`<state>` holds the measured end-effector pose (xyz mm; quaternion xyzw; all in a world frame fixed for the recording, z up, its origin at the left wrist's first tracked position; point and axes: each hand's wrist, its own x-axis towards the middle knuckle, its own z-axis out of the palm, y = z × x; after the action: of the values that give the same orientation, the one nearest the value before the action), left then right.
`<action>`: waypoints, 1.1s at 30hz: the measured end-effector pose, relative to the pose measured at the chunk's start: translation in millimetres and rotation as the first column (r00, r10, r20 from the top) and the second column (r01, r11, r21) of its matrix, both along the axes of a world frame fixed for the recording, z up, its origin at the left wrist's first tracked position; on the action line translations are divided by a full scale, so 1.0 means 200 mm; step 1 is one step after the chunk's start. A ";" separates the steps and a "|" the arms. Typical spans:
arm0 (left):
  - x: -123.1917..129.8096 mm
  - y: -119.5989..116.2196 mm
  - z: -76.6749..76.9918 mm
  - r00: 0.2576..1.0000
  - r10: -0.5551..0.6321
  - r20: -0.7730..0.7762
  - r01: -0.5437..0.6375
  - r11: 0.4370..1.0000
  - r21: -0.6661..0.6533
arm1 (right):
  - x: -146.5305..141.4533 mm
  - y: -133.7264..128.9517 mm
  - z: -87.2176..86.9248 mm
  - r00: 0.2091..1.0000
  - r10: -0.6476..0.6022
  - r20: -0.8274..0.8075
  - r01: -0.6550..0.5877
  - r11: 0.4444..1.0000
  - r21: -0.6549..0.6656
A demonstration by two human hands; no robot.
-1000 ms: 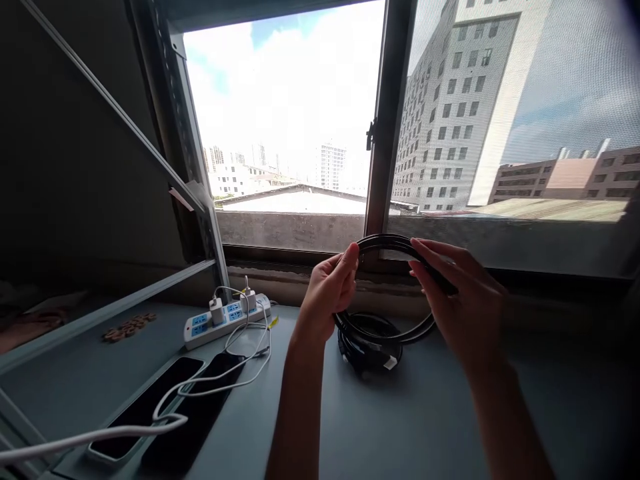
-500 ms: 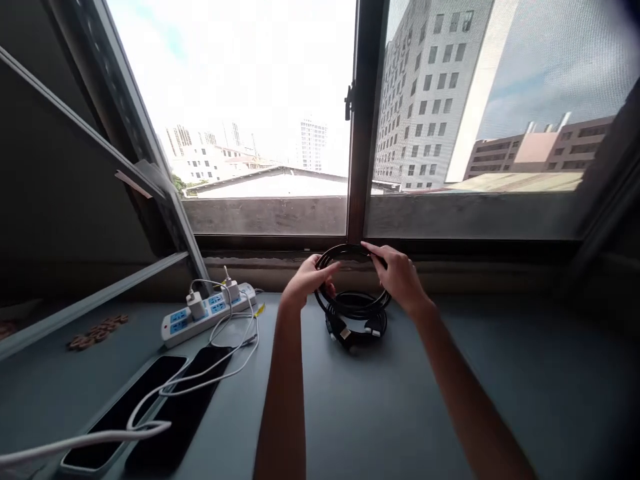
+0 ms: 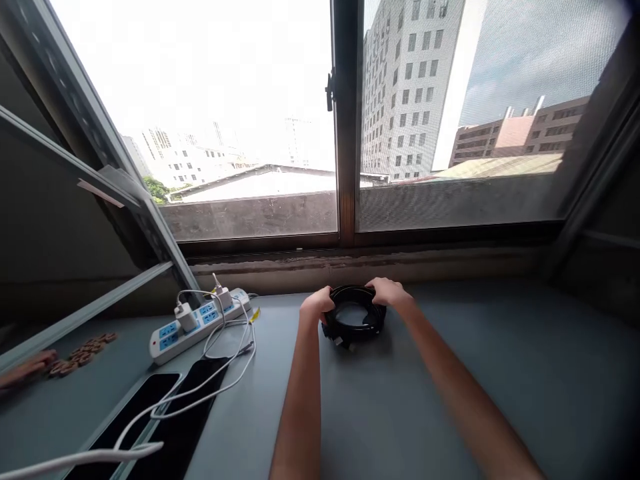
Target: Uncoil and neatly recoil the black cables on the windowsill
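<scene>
Several loops of black cable (image 3: 354, 331) lie stacked in a round coil on the blue-grey table, near the window wall. At the coil's left side, my left hand (image 3: 317, 304) grips the loops, with the thumb on top and the other fingers mostly hidden. My right hand (image 3: 390, 292) holds the far right side of the same coil, its fingertips curled over the edge. Light-coloured connector ends poke out at the front left of the coil.
To the left sits a white power strip (image 3: 200, 325) with two chargers plugged in. White charging cables (image 3: 200, 398) run over two dark phones (image 3: 186, 407). Farther left, another person's hand (image 3: 31, 368) is by small brown pieces (image 3: 83, 353). A metal frame (image 3: 165, 233) stands beside the window.
Both my hands have lowered the raised cable loops onto the coil on the table. Another person's hand has appeared at far left. The camera view has shifted slightly.
</scene>
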<state>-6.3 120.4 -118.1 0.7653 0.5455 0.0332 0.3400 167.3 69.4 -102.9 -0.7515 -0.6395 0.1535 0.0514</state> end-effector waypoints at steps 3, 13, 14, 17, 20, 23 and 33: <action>-0.01 0.00 -0.02 1.000 0.001 -0.022 -0.003 0.997 -0.076 | 0.02 0.03 -0.05 1.000 0.019 0.000 -0.019 0.995 -0.099; 0.02 -0.09 0.13 0.981 0.044 -0.190 -0.035 0.998 0.050 | 0.04 0.01 -0.01 1.000 -0.011 0.016 0.013 0.993 -0.121; 0.03 -0.12 0.16 0.979 0.034 -0.202 -0.022 0.998 0.062 | 0.04 0.01 -0.01 1.000 -0.012 0.010 0.013 0.992 -0.123; 0.04 -0.18 0.23 0.980 -0.019 -0.198 0.040 0.994 0.101 | 0.05 -0.01 0.02 1.000 -0.016 -0.011 0.014 0.993 -0.117; 0.05 -0.22 0.28 0.981 -0.093 -0.173 0.115 0.985 0.126 | 0.06 -0.03 0.05 0.999 -0.013 -0.040 0.010 0.996 -0.084; 0.06 -0.24 0.28 0.968 -0.179 -0.174 0.198 0.975 0.096 | 0.07 -0.05 0.08 0.998 -0.001 -0.063 -0.001 0.999 -0.034; 0.18 -0.24 0.21 0.887 -0.327 -0.327 0.343 0.939 -0.009 | 0.12 -0.10 0.12 0.969 0.197 -0.148 -0.211 0.974 -0.086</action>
<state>30.3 73.1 -76.8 0.8510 0.4525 -0.1385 0.2276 191.1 48.6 -78.6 -0.6710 -0.6997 0.2418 0.0414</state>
